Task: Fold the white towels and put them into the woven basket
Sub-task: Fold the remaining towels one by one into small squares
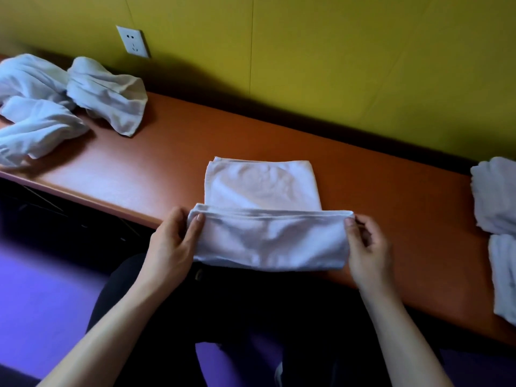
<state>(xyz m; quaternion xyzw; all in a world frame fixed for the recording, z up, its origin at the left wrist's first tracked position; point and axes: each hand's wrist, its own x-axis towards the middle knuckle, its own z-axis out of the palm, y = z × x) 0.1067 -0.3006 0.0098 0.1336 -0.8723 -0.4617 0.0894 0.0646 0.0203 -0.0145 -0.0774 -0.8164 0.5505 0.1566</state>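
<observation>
Yellow wall (335, 51) — socket (133, 41); orange table (167, 152); purple floor (42, 303)

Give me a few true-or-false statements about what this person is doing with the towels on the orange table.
1. Both hands hold the towel being folded. True: left hand, right hand.
2. Crumpled towels lie at the table's far left. True.
3. The wall is blue. False: the wall is yellow-green.
4. A woven basket stands on the table. False: no basket is in view.
5. A wall socket is visible. True.

Head view looks down, close over desk (173, 152).
</observation>
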